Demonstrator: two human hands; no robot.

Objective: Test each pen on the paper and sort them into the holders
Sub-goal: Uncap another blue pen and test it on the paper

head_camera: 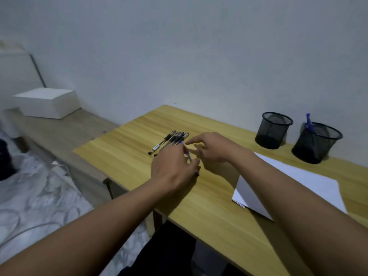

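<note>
Several black pens point(169, 140) lie side by side on the wooden desk point(127, 156). My left hand point(172, 168) is closed around a blue pen point(188, 156) just in front of that row. Just to its right, my right hand point(211, 149) hovers with fingers spread, its index finger pointing toward the pens and nothing in it. White paper point(298, 182) lies on the desk to the right. Two black mesh holders stand at the back right: the left holder point(272, 130) looks empty, the right holder point(316, 142) has one blue pen point(308, 121) in it.
A grey wall runs close behind the desk. To the left, a lower wooden bench carries a white box point(47, 102). A bed with pale patterned bedding point(35, 196) is at lower left. The desk's front edge runs diagonally toward the lower right.
</note>
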